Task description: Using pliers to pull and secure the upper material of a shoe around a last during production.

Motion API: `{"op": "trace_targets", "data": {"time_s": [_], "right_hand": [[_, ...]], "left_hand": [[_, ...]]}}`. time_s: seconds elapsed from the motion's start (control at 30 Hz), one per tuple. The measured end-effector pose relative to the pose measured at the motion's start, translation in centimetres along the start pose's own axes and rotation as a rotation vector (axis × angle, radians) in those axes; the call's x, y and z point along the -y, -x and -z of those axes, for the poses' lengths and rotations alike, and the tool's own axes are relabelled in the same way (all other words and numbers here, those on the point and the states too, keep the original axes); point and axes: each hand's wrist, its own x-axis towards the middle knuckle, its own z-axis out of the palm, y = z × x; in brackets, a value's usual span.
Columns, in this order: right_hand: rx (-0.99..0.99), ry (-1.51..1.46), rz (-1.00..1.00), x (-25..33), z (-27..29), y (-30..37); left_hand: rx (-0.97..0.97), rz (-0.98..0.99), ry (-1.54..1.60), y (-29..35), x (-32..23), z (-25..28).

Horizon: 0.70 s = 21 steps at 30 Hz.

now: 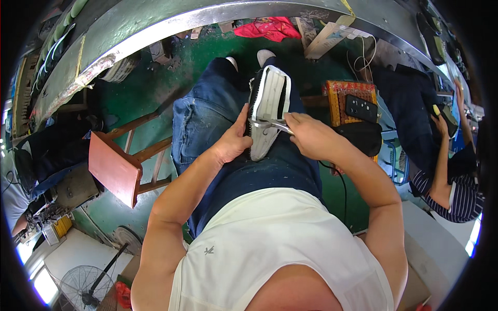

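Observation:
Across my lap lies a shoe upper on a last point(273, 96), sole side up, with a whitish underside and a dark edge around it. My left hand point(234, 140) is closed on the left side of the shoe, near its lower end. Silver pliers point(274, 124) with curved jaws are gripped in my right hand point(313, 136). Their jaws lie over the underside of the shoe and reach toward its left edge, close to my left fingers. My right fingers wrap around the handles. What the jaw tips pinch, if anything, is too small to tell.
To my left stands a wooden stool point(115, 168). At my right, a beaded seat point(337, 98) holds a black phone-like device point(361, 109) and a black pouch point(363, 137). A metal-edged bench point(207, 14) curves ahead. A co-worker's arm point(442, 166) is at far right, a fan point(88, 287) lower left.

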Motion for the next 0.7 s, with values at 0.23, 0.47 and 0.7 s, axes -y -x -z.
{"op": "trace_targets", "data": {"time_s": [0.23,0.47,0.7], "right_hand": [[0.238,0.138,-0.104,1.2,0.1,-3.0],[0.071,0.019,-0.064,-0.5,-1.2,-2.8],[-0.095,0.182,-0.188,-2.9,-0.5,-6.2]], "left_hand": [[-0.427,0.097,0.41,-2.3,0.4,-1.0],[-0.625,-0.057,-0.408,-4.9,4.0,2.5],[-0.526,-0.416,-0.806,-4.0,2.5,1.7]]}}
